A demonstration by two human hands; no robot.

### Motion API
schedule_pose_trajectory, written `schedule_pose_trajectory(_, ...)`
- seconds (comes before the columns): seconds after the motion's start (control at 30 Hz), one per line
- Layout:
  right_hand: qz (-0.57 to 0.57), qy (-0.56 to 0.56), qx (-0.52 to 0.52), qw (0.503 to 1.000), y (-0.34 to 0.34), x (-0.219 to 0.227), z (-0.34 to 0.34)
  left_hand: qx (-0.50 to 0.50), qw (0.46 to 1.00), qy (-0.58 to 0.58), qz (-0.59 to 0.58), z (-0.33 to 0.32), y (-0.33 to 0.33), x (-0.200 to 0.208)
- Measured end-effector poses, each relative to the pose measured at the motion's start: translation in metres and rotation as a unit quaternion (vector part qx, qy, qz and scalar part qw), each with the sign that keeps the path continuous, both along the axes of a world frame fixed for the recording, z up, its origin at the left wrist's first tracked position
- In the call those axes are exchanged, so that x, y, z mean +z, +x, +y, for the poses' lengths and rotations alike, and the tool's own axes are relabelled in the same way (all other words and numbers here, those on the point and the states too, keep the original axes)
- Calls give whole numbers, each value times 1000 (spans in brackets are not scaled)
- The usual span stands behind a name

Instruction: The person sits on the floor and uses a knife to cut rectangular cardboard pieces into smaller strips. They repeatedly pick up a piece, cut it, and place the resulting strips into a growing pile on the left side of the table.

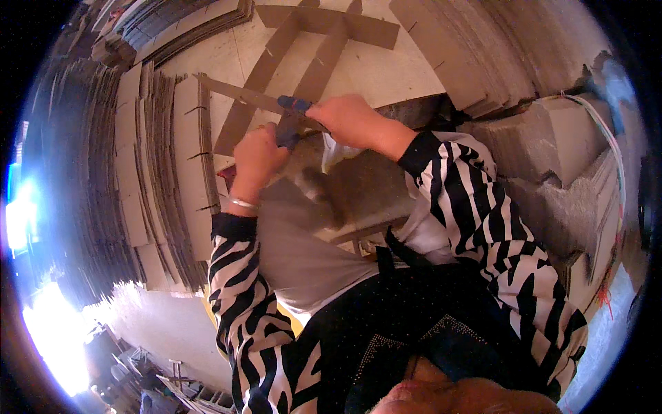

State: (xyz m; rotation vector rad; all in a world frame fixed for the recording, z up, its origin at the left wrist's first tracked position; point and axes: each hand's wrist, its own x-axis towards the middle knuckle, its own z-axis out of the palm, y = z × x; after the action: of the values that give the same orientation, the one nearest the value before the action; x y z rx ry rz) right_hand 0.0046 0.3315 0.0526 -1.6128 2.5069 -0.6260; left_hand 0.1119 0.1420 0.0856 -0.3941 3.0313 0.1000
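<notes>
In front of me a cardboard divider [265,65] lies on a pale board, its long brown strips crossed by a shorter strip [372,32] at the far end. Another cardboard strip [238,92] crosses the near end at a slant. My right hand [352,123] is closed on this slanted strip, blue covering on its fingertips. Close beside it, my left hand [258,157], also with blue-covered fingertips, is closed at the near end of the divider strips, where they meet the slanted strip. Fingers partly hide the joint between the strips.
Slotted cardboard sheets [162,172] stand in rows on the left, with more stacks [189,27] at the far left. Cardboard piles [462,48] rise at the far right, and further bundles [552,138] sit near my right arm. A cord [614,145] hangs along the right side.
</notes>
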Motion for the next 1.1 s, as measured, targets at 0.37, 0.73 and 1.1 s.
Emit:
schedule_pose_trajectory(0.37, 1, -40, -29, 999, -9, -7, 17, -16, 968, 53, 246, -13, -18, 8)
schedule_pose_trajectory(0.73, 21, 6, 4, 1000, -4, -8, 17, 75, 991, -39, 99, -85, -20, -45)
schedule_pose_trajectory(1.1, 16, -83, 44, 995, 3, -1, 17, 81, 993, -62, 62, -66, -39, -42)
